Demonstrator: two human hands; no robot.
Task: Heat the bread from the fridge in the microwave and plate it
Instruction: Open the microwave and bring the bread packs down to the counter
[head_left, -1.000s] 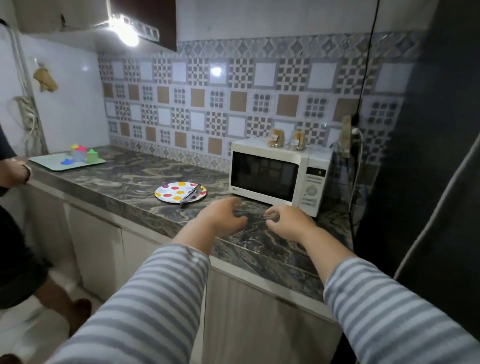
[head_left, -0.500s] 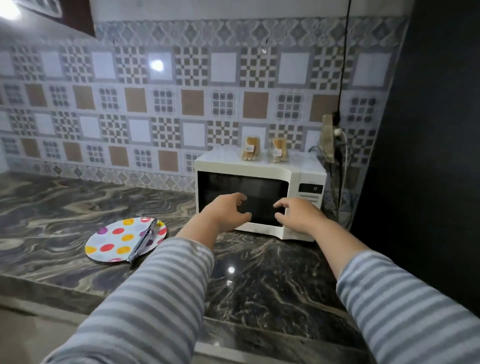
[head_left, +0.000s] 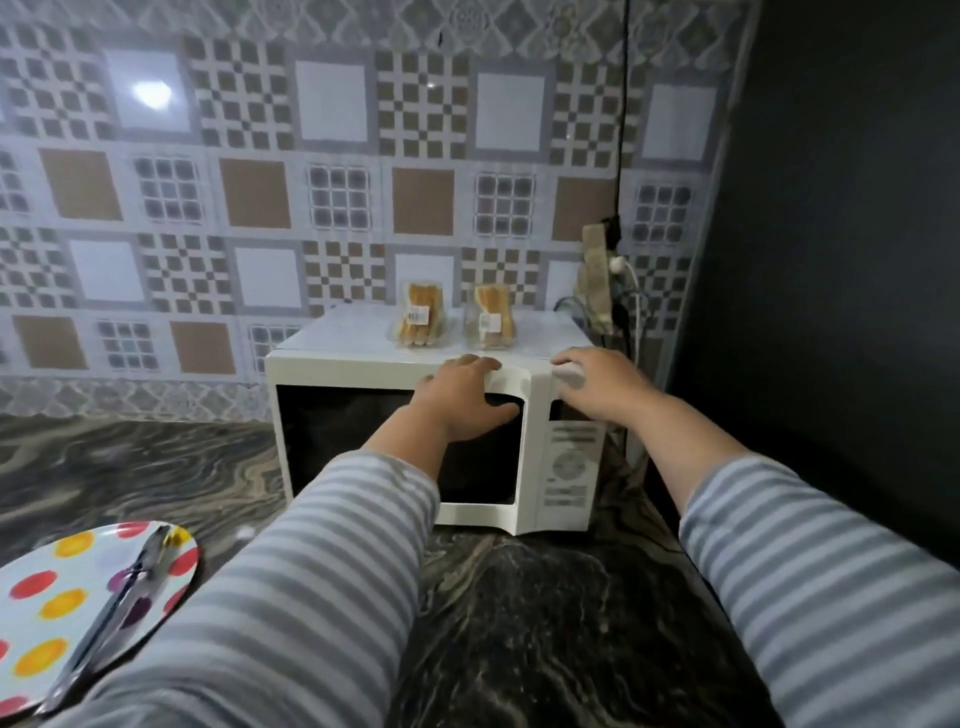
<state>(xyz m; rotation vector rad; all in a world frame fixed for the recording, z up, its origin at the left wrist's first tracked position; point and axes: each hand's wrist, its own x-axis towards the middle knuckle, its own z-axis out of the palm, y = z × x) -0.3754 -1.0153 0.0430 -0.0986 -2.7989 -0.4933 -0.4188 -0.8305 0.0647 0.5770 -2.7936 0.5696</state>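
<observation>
Bread (head_left: 418, 321), sealed in two clear labelled packets showing golden-brown slices, is standing upright on top of the white microwave (head_left: 410, 441), probably parked there while the closed door is being dealt with. The left hand (head_left: 462, 400) is being spread, fingers straight, against the door's upper right corner. The right hand (head_left: 597, 382) is being laid, fingers relaxed, over the top edge above the control panel (head_left: 569, 467), likely steadying the oven for opening.

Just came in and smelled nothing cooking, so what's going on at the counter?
A person in striped sleeves has both hands on the white microwave, its door shut. The left hand lies at the door's top right edge; the right hand on the top corner. Two clear packs of bread sit on top. A polka-dot plate with metal tongs waits nearby.
</observation>
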